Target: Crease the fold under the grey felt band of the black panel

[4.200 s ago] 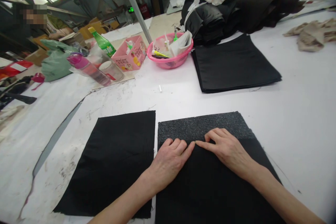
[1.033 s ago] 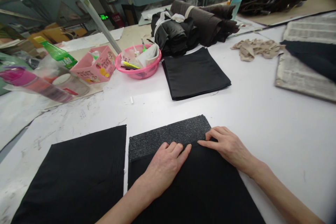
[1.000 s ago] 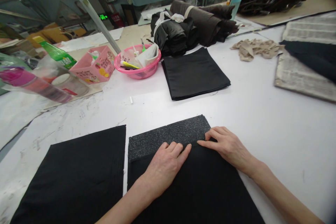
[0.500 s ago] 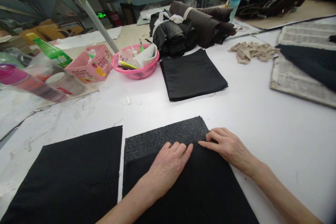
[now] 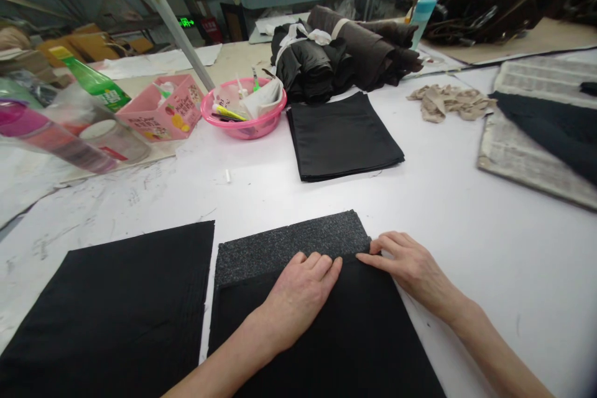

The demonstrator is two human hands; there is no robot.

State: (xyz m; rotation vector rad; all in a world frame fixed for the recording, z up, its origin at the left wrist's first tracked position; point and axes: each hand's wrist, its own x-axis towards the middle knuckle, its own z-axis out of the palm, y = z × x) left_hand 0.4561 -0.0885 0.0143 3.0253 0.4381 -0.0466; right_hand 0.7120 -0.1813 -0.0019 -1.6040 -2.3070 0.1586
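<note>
A black fabric sheet [image 5: 345, 329] lies over a speckled dark grey board [image 5: 293, 245], whose far strip shows beyond the fabric's edge. My left hand [image 5: 303, 292] rests on the fabric near the middle of that edge, its fingers curled together on the cloth. At the right end of the edge, my right hand [image 5: 410, 267] pinches the fabric between thumb and fingers by the board's corner. Another black fabric piece [image 5: 116, 298] lies flat to the left, with a narrow white gap between the two.
Beyond the board sits a stack of black sheets [image 5: 345, 137]. A pink basin [image 5: 245, 127] of small tools, a pink box [image 5: 163, 112] and bottles stand at the left back. Rolled dark material [image 5: 359, 43], a beige rag [image 5: 450, 102] and a grey striped pad [image 5: 536, 149] lie farther off.
The camera view has shifted slightly. My right hand has moved a little to the right along the fabric edge; my left hand stays nearly where it was.
</note>
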